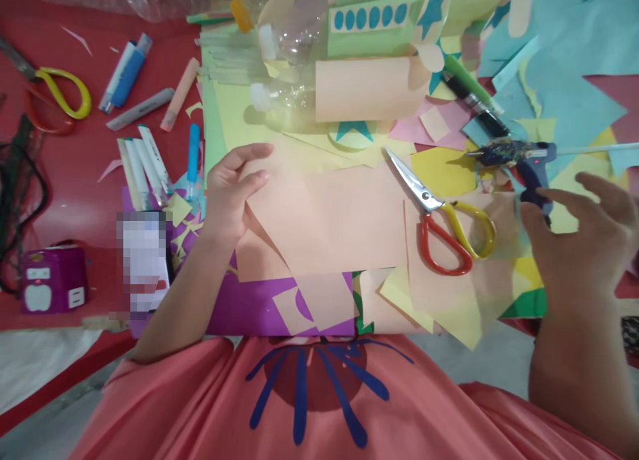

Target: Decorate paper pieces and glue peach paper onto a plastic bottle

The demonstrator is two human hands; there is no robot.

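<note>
My left hand (234,187) pinches the upper end of a peach paper strip (294,220) between thumb and fingers. The strip slants down over a larger peach sheet (364,207) and ends above purple paper. At the right, my right hand (582,233) has its fingers apart around the handle end of a blue hot glue gun (536,164); whether a fingertip touches it I cannot tell. The gun lies on its side, a glue stick at its back and dark residue near its nozzle. Between my hands, scissors (434,214) with red and yellow handles lie slightly spread.
Behind lies a plastic bottle wrapped in peach paper (369,90). Markers (144,164), a phone (144,260) and a purple box (54,280) are at the left. More scissors (62,90) lie far left. Blue paper (564,67) covers the back right.
</note>
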